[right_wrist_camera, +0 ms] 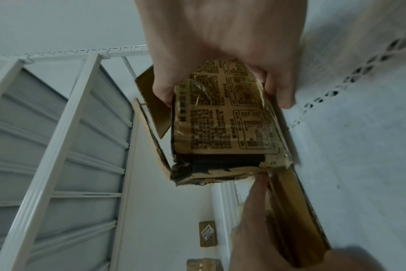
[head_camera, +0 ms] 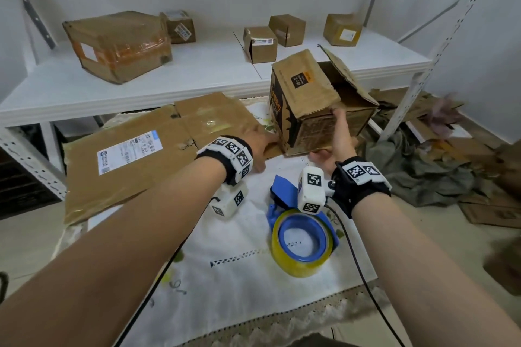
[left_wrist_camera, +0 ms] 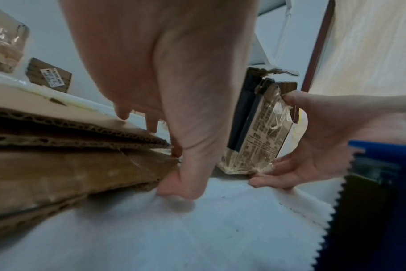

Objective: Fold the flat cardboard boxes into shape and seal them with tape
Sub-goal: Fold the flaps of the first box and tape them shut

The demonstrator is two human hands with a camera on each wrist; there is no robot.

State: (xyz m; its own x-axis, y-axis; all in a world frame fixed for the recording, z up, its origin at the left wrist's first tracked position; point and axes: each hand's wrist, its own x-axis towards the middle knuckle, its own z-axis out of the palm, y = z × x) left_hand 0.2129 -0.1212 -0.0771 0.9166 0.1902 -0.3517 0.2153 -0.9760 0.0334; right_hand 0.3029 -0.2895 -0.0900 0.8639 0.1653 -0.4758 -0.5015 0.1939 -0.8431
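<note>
Boxes on shelf (head_camera: 197, 70): five; one printed box (head_camera: 307, 101) held.

Matt brown corrugated cardboard is making up the printed box (head_camera: 315, 110), its creased skin carrying black ink and patches of glossy, wrinkled clear tape. The flattened cardboard sheets (head_camera: 135, 155) beside it are showing fluted raw edges in the left wrist view and a smooth white paper label (head_camera: 128, 151). A white woven cloth (head_camera: 239, 267) with lace trim and openwork stitching is covering the surface. The tape dispenser (head_camera: 284, 194) is looking like smooth blue plastic, holding a glossy yellowish tape roll (head_camera: 300, 245). The shelf (head_camera: 197, 76) behind is appearing as white painted metal with perforated uprights.
</note>
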